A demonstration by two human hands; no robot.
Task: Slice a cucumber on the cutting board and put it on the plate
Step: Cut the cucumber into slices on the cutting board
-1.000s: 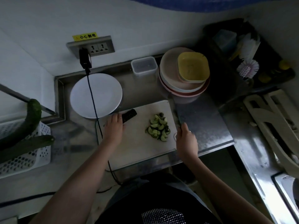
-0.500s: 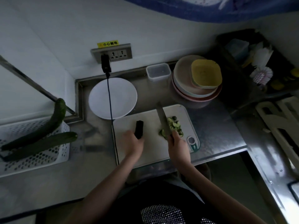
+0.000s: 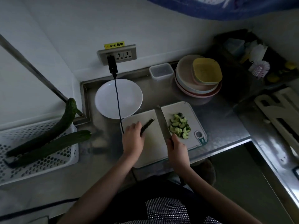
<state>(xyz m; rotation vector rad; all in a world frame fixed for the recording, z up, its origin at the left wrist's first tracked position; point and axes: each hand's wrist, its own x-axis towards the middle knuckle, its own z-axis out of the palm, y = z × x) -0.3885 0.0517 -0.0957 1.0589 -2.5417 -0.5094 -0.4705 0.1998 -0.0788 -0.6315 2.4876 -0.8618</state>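
There are two whole cucumbers (image 3: 48, 136) in one basket (image 3: 40, 160), one white plate (image 3: 129, 94), one cutting board (image 3: 153, 143), one knife (image 3: 161, 122) and two hands (image 3: 133, 141).

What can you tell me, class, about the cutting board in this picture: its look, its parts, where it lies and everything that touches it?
The cutting board is a pale, plastic-looking rectangle with rounded corners and a dark-edged handle hole at its near right corner. It lies flat on the steel counter, just in front of the white plate. A heap of cucumber slices sits on its right part. The left hand holds a dark cucumber piece on it; the right hand holds a knife over its middle.
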